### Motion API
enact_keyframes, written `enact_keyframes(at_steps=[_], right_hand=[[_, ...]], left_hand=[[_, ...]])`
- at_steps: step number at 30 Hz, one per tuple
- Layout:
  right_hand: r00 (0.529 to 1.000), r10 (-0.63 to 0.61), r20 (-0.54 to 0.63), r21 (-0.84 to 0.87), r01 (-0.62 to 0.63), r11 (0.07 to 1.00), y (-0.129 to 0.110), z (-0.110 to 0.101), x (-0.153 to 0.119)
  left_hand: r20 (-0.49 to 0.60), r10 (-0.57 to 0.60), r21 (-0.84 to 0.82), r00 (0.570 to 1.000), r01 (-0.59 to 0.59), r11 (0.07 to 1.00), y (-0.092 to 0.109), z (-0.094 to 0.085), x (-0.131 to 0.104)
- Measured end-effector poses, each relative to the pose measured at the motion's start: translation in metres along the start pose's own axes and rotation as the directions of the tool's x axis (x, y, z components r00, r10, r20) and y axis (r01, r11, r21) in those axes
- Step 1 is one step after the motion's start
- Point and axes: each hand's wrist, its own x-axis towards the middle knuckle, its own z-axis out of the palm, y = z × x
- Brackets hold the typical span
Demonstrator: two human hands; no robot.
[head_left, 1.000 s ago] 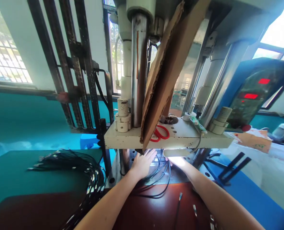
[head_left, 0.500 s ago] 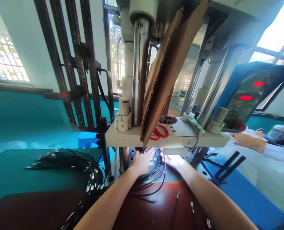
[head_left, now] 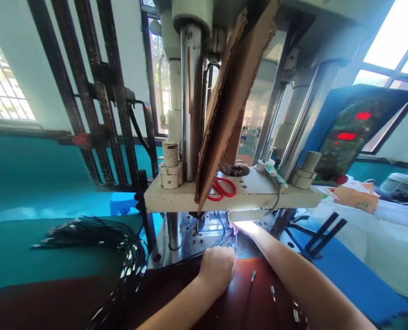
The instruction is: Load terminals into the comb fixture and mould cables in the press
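Note:
My left hand (head_left: 219, 268) is closed in a fist at the table's front part, near the edge of the press's metal base (head_left: 186, 243). Thin dark cables (head_left: 222, 236) run from the mold block (head_left: 212, 224) to this fist and between its fingers. Further in, my right hand (head_left: 234, 227) reaches under a bright white lamp (head_left: 247, 215), which hides much of it. Its visible fingertips are bent together at the same cables. Past the lamp, the cables' far ends at the block are partly hidden by the press plate.
Red-handled scissors (head_left: 224, 188) and folded cardboard (head_left: 231, 119) rest on the press plate (head_left: 176, 201). A thick bundle of black cables (head_left: 131, 252) lies at left. Loose cable ends (head_left: 253, 276) lie on the brown table. A control box (head_left: 348, 137) stands at right.
My left hand has drawn back toward me from the mold block and closed into a fist, pulling the looped cables with it. My right hand stays under the lamp. The view has shifted slightly.

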Motion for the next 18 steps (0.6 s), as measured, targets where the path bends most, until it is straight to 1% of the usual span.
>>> enact_keyframes(at_steps=[3,6,9,13,18], right_hand=[[1.0,0.026,0.001,-0.001,-0.026,1.0,-0.001,0.002,0.002],[0.999,0.027,-0.018,-0.014,-0.028,1.0,0.0,0.005,0.003],[0.999,0.026,-0.023,-0.048,-0.027,0.998,-0.002,0.007,0.002],[0.999,0.035,-0.029,-0.113,-0.038,0.993,-0.01,0.011,0.002],[0.993,0.089,-0.083,-0.185,-0.104,0.977,-0.022,0.022,0.004]], left_hand=[[-0.016,-0.068,-0.032,0.998,0.067,0.997,-0.006,-0.012,0.003],[-0.011,-0.072,-0.04,0.997,0.071,0.997,-0.013,-0.019,0.003],[0.006,-0.065,-0.035,0.998,0.066,0.997,-0.014,-0.018,-0.001],[0.028,-0.088,-0.038,0.996,0.089,0.995,-0.012,-0.014,-0.005],[0.035,-0.08,-0.04,0.996,0.081,0.996,-0.012,-0.009,-0.004]])
